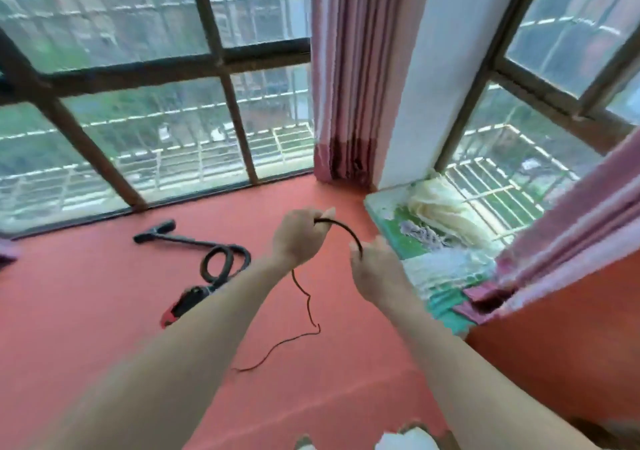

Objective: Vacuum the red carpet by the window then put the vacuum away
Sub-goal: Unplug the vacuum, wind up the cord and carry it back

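You are standing in a home, high up in an apartment: red carpet [104,311] runs to barred windows [156,68], pink curtains [353,68] hang in the corner, and neighbouring buildings show outside.

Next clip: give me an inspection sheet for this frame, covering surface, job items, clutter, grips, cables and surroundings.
Surface: red carpet covers the floor up to the window; no debris seen on it.
Job's things: vacuum lies on the carpet, its hose coiled, floor nozzle toward the window.
Clutter: pale cloths heaped on a green mat at right.
Grips: left hand and right hand each closed on the cord, a short loop arched between them.
Cables: black cord hangs from the left hand and trails in kinks on the carpet; its far end is not visible.
Surroundings: barred window, pink curtains, white pillar.
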